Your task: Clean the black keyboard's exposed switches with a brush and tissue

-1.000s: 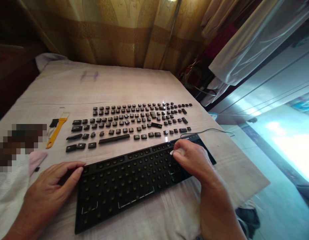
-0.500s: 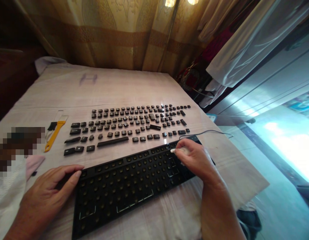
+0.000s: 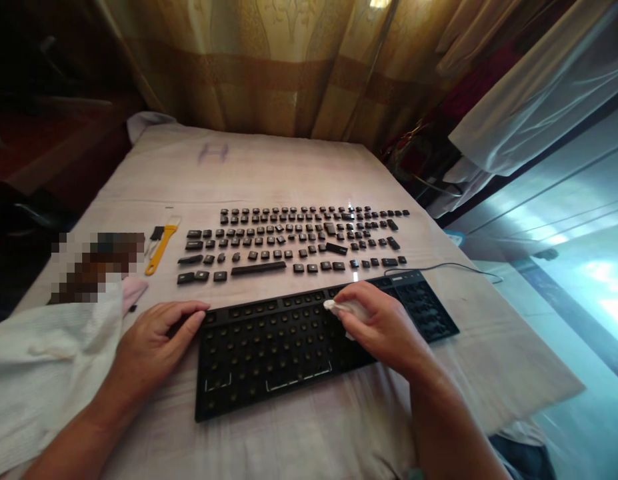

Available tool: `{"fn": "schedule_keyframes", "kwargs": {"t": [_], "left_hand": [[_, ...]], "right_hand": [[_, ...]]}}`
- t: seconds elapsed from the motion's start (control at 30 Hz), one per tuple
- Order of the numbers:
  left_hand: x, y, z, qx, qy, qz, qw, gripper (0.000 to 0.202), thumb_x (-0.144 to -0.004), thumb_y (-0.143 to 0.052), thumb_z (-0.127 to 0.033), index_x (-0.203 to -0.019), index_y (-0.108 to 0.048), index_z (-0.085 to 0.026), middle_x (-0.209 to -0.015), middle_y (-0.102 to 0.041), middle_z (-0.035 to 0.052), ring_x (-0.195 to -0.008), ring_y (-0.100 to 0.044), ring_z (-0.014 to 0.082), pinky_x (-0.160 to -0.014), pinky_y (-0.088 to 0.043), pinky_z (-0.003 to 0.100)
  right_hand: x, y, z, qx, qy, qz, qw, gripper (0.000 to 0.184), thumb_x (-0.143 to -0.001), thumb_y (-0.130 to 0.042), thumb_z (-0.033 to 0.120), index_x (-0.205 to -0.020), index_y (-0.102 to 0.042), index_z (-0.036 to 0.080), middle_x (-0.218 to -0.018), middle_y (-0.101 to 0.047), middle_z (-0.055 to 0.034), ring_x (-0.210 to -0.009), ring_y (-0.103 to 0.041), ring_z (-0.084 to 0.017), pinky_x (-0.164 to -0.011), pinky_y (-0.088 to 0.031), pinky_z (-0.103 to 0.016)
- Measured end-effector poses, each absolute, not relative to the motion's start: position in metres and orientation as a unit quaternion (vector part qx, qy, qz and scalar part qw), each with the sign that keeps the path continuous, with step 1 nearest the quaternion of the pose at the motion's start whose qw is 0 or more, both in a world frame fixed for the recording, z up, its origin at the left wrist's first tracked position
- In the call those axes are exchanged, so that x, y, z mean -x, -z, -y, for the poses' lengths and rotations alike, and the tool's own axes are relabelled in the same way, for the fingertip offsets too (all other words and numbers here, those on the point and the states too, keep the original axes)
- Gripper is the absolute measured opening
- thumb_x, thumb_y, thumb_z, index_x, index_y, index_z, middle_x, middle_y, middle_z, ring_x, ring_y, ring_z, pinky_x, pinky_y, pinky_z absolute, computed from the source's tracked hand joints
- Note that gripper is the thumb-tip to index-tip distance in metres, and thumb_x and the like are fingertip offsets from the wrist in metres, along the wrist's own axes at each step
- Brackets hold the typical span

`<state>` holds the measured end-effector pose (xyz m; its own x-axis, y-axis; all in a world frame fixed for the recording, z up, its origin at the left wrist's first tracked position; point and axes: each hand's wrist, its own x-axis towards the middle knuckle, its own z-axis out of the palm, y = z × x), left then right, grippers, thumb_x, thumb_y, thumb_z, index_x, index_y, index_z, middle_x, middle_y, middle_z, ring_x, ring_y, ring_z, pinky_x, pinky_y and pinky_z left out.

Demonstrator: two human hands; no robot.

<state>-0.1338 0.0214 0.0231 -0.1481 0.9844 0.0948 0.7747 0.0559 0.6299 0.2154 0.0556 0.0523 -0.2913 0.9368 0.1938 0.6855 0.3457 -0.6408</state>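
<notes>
A black keyboard base (image 3: 269, 360) without its keycaps lies at a slant on the table. My left hand (image 3: 156, 340) grips its far left corner between thumb and fingers. Above the right half of the keyboard, my right hand (image 3: 373, 320) is closed on a wad of white tissue (image 3: 330, 305), whose tip touches the upper rows. The palm covers part of the board. Behind it, loose black keycaps (image 3: 259, 255) lie in several rows, with the long spacebar (image 3: 259, 268) nearest the base.
Left of the keycaps lies a yellow-handled brush (image 3: 161, 250). A white cloth (image 3: 53, 360) and a pink cloth (image 3: 135, 292) lie at the left, beside a blurred-out patch. The keyboard's cable (image 3: 453, 265) runs off to the right. A patterned curtain (image 3: 279, 73) hangs behind the table.
My right hand with the tissue has moved left along the keyboard's upper rows. The view has turned left, so everything sits further right. My left hand keeps hold of the corner.
</notes>
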Motion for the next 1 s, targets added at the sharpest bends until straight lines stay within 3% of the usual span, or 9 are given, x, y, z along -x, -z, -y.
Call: {"fn": "schedule_keyframes", "kwargs": {"t": [0.23,0.5,0.67,1.0], "left_hand": [[0.141,-0.018,-0.017,-0.676,-0.290,-0.656,0.170,0.044,-0.089,-0.049,-0.062,-0.097,-0.075,-0.028,-0.096,-0.078,0.0025,-0.093,-0.071,0.0234,-0.097,-0.055,0.041],[0.137,-0.018,-0.016,-0.685,-0.308,-0.635,0.179,0.036,-0.091,-0.050,-0.051,-0.098,-0.074,-0.027,-0.097,-0.078,0.0039,-0.094,-0.071,0.0237,-0.094,-0.054,0.043],[0.136,-0.018,-0.015,-0.687,-0.312,-0.632,0.177,0.030,-0.092,-0.050,-0.044,-0.099,-0.073,-0.026,-0.098,-0.077,0.0033,-0.095,-0.071,0.0226,-0.093,-0.054,0.042],[0.136,-0.015,-0.014,-0.694,-0.311,-0.627,0.169,0.025,-0.093,-0.052,-0.037,-0.100,-0.072,-0.025,-0.099,-0.077,0.0032,-0.096,-0.070,0.0215,-0.094,-0.054,0.041]], "right_hand": [[-0.169,-0.051,-0.041,0.455,-0.243,0.816,0.261,0.014,-0.090,-0.057,0.016,-0.096,-0.068,0.022,-0.095,-0.072,-0.0049,-0.088,-0.070,-0.018,-0.081,-0.053,-0.029],[-0.110,-0.064,-0.036,0.380,-0.224,0.886,0.141,0.018,-0.093,-0.058,0.014,-0.103,-0.072,0.019,-0.102,-0.071,-0.0070,-0.090,-0.068,-0.019,-0.082,-0.052,-0.030],[-0.077,-0.072,-0.038,0.350,-0.166,0.919,0.069,0.017,-0.094,-0.058,0.014,-0.100,-0.073,0.019,-0.098,-0.071,-0.0065,-0.088,-0.066,-0.021,-0.076,-0.049,-0.029],[-0.062,-0.063,-0.038,0.314,-0.081,0.945,0.034,0.018,-0.097,-0.056,0.016,-0.091,-0.072,0.022,-0.091,-0.068,-0.0062,-0.083,-0.063,-0.022,-0.067,-0.045,-0.030]]}}
